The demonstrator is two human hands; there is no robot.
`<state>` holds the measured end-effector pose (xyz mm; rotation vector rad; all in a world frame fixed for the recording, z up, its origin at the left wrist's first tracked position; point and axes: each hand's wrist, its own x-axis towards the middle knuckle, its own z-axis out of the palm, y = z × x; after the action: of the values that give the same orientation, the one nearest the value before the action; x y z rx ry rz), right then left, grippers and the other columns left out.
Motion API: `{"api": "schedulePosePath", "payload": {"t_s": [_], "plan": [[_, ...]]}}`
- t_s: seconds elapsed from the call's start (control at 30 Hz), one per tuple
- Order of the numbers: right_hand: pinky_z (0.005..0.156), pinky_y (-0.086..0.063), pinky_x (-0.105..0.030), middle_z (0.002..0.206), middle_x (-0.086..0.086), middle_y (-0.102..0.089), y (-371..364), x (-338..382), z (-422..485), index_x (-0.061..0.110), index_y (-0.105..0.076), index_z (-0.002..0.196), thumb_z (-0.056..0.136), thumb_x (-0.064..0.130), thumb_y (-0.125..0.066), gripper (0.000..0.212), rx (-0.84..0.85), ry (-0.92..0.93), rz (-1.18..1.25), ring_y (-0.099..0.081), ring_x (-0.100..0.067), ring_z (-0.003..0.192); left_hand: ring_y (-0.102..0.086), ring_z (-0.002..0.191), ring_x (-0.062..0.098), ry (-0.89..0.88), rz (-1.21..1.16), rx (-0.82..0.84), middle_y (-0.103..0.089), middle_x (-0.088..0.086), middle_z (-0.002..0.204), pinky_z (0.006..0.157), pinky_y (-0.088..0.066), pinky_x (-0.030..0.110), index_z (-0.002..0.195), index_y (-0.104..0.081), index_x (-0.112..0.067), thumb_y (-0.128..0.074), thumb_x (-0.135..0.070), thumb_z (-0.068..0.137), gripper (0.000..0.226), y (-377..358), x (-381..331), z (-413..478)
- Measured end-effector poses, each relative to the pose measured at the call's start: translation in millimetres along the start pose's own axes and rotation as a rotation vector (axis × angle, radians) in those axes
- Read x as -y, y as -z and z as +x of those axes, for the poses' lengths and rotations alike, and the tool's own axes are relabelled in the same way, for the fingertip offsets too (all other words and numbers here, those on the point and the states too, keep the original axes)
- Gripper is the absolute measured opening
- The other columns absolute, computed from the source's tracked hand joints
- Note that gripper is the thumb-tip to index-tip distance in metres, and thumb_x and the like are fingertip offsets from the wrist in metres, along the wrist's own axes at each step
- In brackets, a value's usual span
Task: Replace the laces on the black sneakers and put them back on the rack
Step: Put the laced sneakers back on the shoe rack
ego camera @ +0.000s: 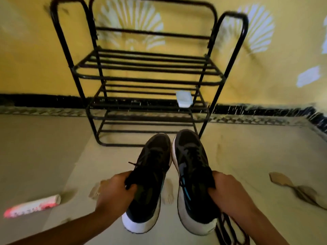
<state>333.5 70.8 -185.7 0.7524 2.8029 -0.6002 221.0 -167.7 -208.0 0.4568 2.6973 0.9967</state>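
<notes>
The left hand (115,190) grips the left sneaker (152,167) by its collar. The right hand (228,190) grips the right sneaker (191,161) the same way. Both shoes hang side by side at lower centre, heels toward the person. Their long axes run up the frame, so the toes aim at the rack (141,81), which stands straight ahead at upper centre. Neither hand looks nearer to it. A small white box (184,101) sits on the right of the middle shelf, so the left and centre bars look the easier landing.

1. Sneakers (192,167): black uppers, white soles, blue trim.
2. Rack (150,81): black.
3. Far wall (26,59): yellow, white fan motifs.
4. Near-left tube (33,206): white, red-pink print, possibly lettering (blurred).
</notes>
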Motion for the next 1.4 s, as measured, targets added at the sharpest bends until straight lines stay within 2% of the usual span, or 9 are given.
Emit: {"api": "schedulePosePath", "payload": {"t_s": [0.17, 0.3, 0.43, 0.6, 0.73, 0.83, 1.0, 1.13, 1.4], "plan": [[0.069, -0.051, -0.029, 0.089, 0.001, -0.064, 90, 28, -17, 0.017, -0.060, 0.099, 0.087, 0.017, -0.049, 0.016, -0.044, 0.036, 0.058, -0.063, -0.017, 0.080, -0.060, 0.069, 0.001, -0.122, -0.078, -0.053, -0.067, -0.013, 0.075, 0.057, -0.043, 0.015, 0.077, -0.058, -0.041, -0.055, -0.008, 0.085, 0.034, 61, -50, 7], [0.065, -0.053, -0.034, 0.079, -0.001, -0.066, 140, 45, -22, 0.015, -0.063, 0.093, 0.087, 0.016, -0.051, 0.014, -0.129, 0.066, 0.064, -0.065, -0.017, 0.072, -0.057, 0.053, 0.006, -0.142, -0.094, -0.113, -0.062, -0.003, 0.056, 0.050, -0.042, 0.022, 0.070, -0.064, -0.017, -0.056, -0.008, 0.085, 0.020, 99, -85, 14], [0.048, -0.052, -0.028, 0.074, -0.009, -0.068, 180, 64, -5, 0.011, -0.063, 0.088, 0.085, 0.008, -0.050, 0.013, -0.185, 0.091, 0.046, -0.067, -0.020, 0.059, -0.064, 0.067, 0.029, -0.098, -0.207, -0.137, -0.065, 0.021, 0.071, 0.057, -0.049, 0.032, 0.075, -0.063, -0.002, -0.056, -0.008, 0.088, 0.016, 125, -119, 36], [0.035, -0.038, -0.018, 0.070, -0.009, -0.053, 221, 98, 33, 0.010, -0.048, 0.069, 0.086, 0.006, -0.051, 0.018, -0.259, 0.075, 0.027, -0.055, -0.021, 0.053, -0.067, 0.077, 0.033, -0.083, -0.223, -0.183, -0.068, 0.019, 0.082, 0.072, -0.057, 0.051, 0.080, -0.065, -0.005, -0.058, -0.017, 0.085, 0.014, 148, -157, 87], [0.055, -0.058, -0.036, 0.076, -0.018, -0.060, 256, 124, 74, 0.001, -0.056, 0.081, 0.090, 0.003, -0.046, 0.014, -0.249, 0.052, 0.132, -0.067, -0.034, 0.059, -0.066, 0.076, 0.035, -0.088, -0.248, -0.211, -0.066, 0.019, 0.084, 0.067, -0.059, 0.048, 0.082, -0.061, 0.001, -0.057, -0.015, 0.084, 0.016, 166, -191, 130], [0.068, -0.059, -0.046, 0.088, -0.024, -0.064, 277, 137, 108, -0.002, -0.060, 0.091, 0.091, 0.002, -0.048, 0.013, -0.235, 0.043, 0.156, -0.069, -0.038, 0.068, -0.066, 0.074, 0.035, -0.098, -0.204, -0.229, -0.065, 0.017, 0.084, 0.066, -0.059, 0.044, 0.087, -0.060, 0.002, -0.056, -0.015, 0.086, 0.018, 175, -210, 159], [0.070, -0.059, -0.047, 0.095, -0.024, -0.066, 289, 147, 165, -0.003, -0.061, 0.104, 0.092, 0.002, -0.046, 0.019, -0.210, 0.013, 0.132, -0.070, -0.035, 0.067, -0.060, 0.066, 0.025, -0.095, -0.107, -0.282, -0.057, 0.008, 0.071, 0.066, -0.056, 0.035, 0.070, -0.049, -0.009, -0.054, -0.016, 0.086, 0.018, 167, -224, 202], [0.063, -0.059, -0.042, 0.094, -0.024, -0.067, 283, 149, 201, -0.006, -0.056, 0.115, 0.093, 0.005, -0.048, 0.026, -0.199, -0.030, 0.112, -0.068, -0.031, 0.057, -0.060, 0.075, 0.028, -0.025, -0.100, -0.293, -0.055, 0.007, 0.073, 0.072, -0.055, 0.036, 0.079, -0.047, -0.009, -0.053, -0.015, 0.086, 0.011, 149, -225, 228], [0.075, -0.057, -0.046, 0.096, -0.025, -0.063, 284, 150, 251, -0.004, -0.057, 0.081, 0.093, -0.001, -0.049, 0.015, -0.125, -0.066, 0.237, -0.062, -0.034, 0.066, -0.063, 0.087, 0.030, 0.017, -0.077, -0.342, -0.055, 0.008, 0.080, 0.067, -0.046, 0.031, 0.087, -0.053, -0.008, -0.053, -0.015, 0.086, 0.008, 144, -219, 275]]}}
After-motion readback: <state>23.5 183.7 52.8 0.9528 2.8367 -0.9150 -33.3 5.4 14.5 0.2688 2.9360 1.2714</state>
